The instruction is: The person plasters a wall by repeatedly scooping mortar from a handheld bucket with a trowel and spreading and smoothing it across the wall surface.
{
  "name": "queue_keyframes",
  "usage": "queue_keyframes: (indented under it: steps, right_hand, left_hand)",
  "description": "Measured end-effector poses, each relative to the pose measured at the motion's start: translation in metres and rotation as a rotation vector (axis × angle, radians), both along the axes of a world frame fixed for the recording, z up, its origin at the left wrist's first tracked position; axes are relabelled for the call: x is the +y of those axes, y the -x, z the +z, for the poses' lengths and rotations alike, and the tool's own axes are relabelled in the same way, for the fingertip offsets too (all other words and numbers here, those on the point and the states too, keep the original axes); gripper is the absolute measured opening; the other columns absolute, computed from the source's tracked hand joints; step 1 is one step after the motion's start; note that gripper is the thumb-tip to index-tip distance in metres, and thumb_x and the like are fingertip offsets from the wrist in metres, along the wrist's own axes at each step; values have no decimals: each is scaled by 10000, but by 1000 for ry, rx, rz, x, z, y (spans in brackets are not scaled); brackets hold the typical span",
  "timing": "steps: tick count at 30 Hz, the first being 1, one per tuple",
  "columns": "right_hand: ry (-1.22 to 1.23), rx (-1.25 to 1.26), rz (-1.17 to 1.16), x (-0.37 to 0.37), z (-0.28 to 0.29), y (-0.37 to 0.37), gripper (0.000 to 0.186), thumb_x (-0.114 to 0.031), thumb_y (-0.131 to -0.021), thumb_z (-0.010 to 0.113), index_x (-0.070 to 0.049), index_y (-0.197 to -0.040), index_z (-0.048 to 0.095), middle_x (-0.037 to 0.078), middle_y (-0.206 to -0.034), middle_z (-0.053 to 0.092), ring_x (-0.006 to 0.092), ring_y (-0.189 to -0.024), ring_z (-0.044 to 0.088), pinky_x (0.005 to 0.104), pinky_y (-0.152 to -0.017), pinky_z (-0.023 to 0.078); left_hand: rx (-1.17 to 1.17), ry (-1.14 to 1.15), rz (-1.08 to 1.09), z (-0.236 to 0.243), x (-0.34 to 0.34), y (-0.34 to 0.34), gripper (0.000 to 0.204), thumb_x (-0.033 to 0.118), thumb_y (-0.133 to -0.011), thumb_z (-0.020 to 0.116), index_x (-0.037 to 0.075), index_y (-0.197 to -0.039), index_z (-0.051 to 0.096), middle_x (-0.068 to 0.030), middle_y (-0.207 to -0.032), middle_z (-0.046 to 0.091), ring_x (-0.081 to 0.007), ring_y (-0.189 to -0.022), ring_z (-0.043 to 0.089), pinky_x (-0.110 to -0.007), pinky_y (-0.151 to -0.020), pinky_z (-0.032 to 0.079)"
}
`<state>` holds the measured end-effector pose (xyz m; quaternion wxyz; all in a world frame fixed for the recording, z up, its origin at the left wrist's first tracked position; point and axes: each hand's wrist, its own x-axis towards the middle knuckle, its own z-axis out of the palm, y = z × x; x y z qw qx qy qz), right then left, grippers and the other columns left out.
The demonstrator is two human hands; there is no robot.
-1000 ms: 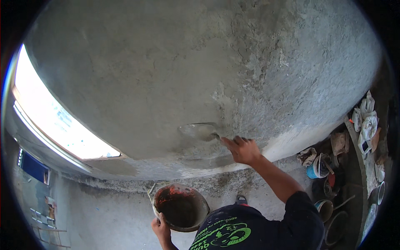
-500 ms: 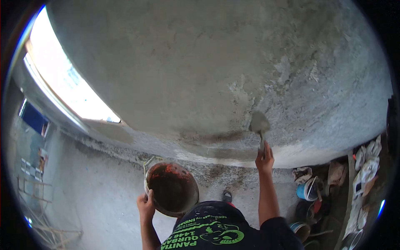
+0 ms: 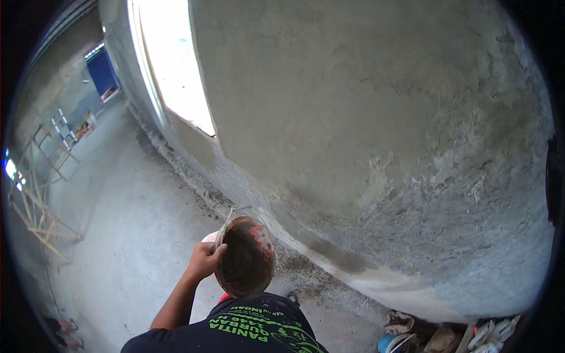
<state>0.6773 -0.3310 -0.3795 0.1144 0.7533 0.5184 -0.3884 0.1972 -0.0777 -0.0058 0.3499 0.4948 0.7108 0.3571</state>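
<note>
My left hand [image 3: 206, 259] is closed on the rim of a round bucket [image 3: 263, 241], thumb over the edge. The bucket is tilted so its inside shows: dark grey with reddish smears on the inner wall. How much it contains I cannot tell. A thin handle stands up at its far side. In front and to the right rises a grey plastered wall [image 3: 329, 106], smooth higher up and rough and patchy toward the lower right. A darker damp patch [image 3: 347, 259] lies along its foot. My right hand and the trowel are out of view.
A bright window opening [image 3: 176, 65] is at upper left. Wooden trestle frames [image 3: 44, 212] stand on the concrete floor [image 3: 118, 235] at left, with a blue door [image 3: 102, 69] beyond. Another person's feet [image 3: 67, 332] show at lower left. A blue bucket [image 3: 388, 343] and sacks [image 3: 491, 338] lie at lower right.
The view has swung left. My right hand, with its trowel against the wall before, has left the picture. My left hand still holds the bucket, now tipped more on its side.
</note>
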Motion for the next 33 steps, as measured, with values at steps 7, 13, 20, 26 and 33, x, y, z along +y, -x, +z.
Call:
queue_keyframes:
  steps: [7,13,20,26,33]
  right_hand:
    - [73,119,-190,78,-18,-54,247,-305,-929,631,-70,-994,675,121,-841,704,321,-791,705,503,-689,561]
    - [53,282,-384,117,-67,-111,250,-319,-933,674,-111,-1067,637,64,-815,676,272,-753,681,498,-671,547]
    - [-247,995,-611,181,150,-57,234,-282,-966,707,-73,-991,604,37,-722,602,178,-520,574,311,-484,467]
    - [-194,853,-137,195,272,-13,296,-278,-928,769,-39,-1085,693,61,-727,659,149,-547,604,308,-495,475]
    - [-357,413,376,223,334,82,556,-466,-872,739,11,-1157,715,272,-1136,692,427,-1134,632,496,-999,478]
  left_hand:
    - [-133,23,34,-7,-13,-30,400,277,-1021,651,-37,-778,699,43,-700,611,-72,-651,541,-302,-585,463]
    - [-111,7,10,3,-23,-51,410,296,-995,686,-23,-738,680,22,-618,588,-78,-592,527,-316,-556,459]
    - [22,-50,-68,4,-27,-61,414,319,-987,691,-30,-764,693,-34,-592,600,-96,-584,545,-346,-573,477]
    - [16,-3,-149,13,-28,-54,375,292,-1006,669,-28,-811,676,16,-661,614,-87,-651,527,-353,-605,472]
    - [73,-282,-320,18,-25,-20,436,285,-1003,660,-36,-717,587,-82,-561,394,-104,-559,401,-371,-500,368]
